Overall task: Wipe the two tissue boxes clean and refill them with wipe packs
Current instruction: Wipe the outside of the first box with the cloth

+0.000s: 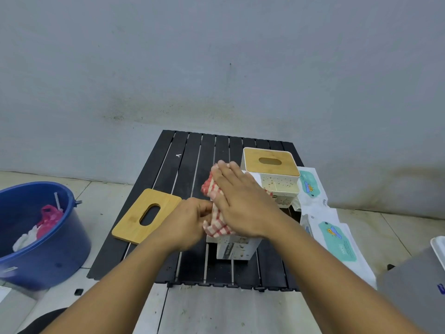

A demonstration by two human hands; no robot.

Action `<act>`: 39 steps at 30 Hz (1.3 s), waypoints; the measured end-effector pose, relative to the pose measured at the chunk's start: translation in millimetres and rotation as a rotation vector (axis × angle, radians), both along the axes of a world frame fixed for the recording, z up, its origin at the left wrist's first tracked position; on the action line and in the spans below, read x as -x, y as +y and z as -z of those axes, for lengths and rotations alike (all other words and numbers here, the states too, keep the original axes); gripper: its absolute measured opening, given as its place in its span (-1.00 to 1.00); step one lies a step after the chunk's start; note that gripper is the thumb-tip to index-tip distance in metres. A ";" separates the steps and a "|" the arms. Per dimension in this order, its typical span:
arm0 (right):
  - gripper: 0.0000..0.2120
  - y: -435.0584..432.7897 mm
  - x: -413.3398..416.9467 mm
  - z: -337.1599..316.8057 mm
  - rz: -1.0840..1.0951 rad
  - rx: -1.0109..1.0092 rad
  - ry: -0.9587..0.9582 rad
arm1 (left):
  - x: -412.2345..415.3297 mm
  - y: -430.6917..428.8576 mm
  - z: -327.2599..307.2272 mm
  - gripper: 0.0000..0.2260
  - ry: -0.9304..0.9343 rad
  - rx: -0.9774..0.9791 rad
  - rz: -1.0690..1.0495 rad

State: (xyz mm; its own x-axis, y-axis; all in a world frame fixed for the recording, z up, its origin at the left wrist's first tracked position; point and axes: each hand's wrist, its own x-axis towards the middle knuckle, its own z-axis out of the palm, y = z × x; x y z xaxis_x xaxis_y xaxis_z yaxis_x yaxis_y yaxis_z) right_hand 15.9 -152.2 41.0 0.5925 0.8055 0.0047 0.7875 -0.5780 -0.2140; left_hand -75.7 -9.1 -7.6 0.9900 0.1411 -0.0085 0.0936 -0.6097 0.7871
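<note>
A white tissue box [237, 248] without its lid stands on the black slatted table [183, 165]. My right hand [240, 201] lies flat, fingers straight, pressing a red-and-white checked cloth [218, 229] onto the box's top. My left hand [190, 220] grips the box's left side and the cloth's edge with curled fingers. The box's bamboo lid [145, 215] lies flat to the left. A second white box [279, 186] with its bamboo lid [271, 162] on stands behind, speckled with dirt. Two wipe packs [310, 186] [339, 242] lie along the table's right edge.
A blue bucket [48, 256] holding pink and white bags sits on the floor to the left. A grey object [414, 285] lies at the right edge. A grey wall rises behind the table. Tiled floor surrounds it.
</note>
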 end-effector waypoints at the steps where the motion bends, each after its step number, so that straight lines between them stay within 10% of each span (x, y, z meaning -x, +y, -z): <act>1: -0.43 -7.6 2.7 3.0 0.012 -0.022 -0.007 | 0.1 0.5 -0.8 -0.69 0.005 0.014 0.000; 8: -0.52 -43.4 -14.7 12.0 0.326 -0.473 0.427 | 1.9 -2.6 -3.5 -0.81 0.059 0.160 0.027; 14: -0.64 -53.7 -26.9 18.8 0.689 -1.453 1.470 | 1.8 -2.4 -10.4 -0.75 -0.014 0.356 -0.001; 18: -0.52 -66.7 -32.5 3.7 0.563 -1.647 1.636 | -6.2 -9.8 -20.0 -0.81 -0.087 0.672 -0.165; 27: -0.81 -41.0 -14.9 -8.2 0.519 -1.119 0.965 | -28.1 -10.1 -9.0 -0.70 0.092 1.032 -0.292; 33: -0.52 -12.7 -32.6 0.4 0.261 -0.297 0.349 | -34.6 0.3 -2.8 -0.67 0.107 1.095 -0.340; 39: -0.46 1.1 -34.1 -10.4 -0.108 -0.082 0.168 | -38.0 6.5 -1.0 -0.69 0.030 1.206 -0.351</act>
State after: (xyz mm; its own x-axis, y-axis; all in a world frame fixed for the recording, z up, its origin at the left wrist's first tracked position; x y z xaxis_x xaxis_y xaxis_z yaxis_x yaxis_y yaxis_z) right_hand 50.0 -151.0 51.4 0.5012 0.8651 -0.0185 0.7930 -0.4677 -0.3905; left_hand -37.7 -2.6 -6.6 0.8977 0.2834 -0.3373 0.1323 0.5569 0.8200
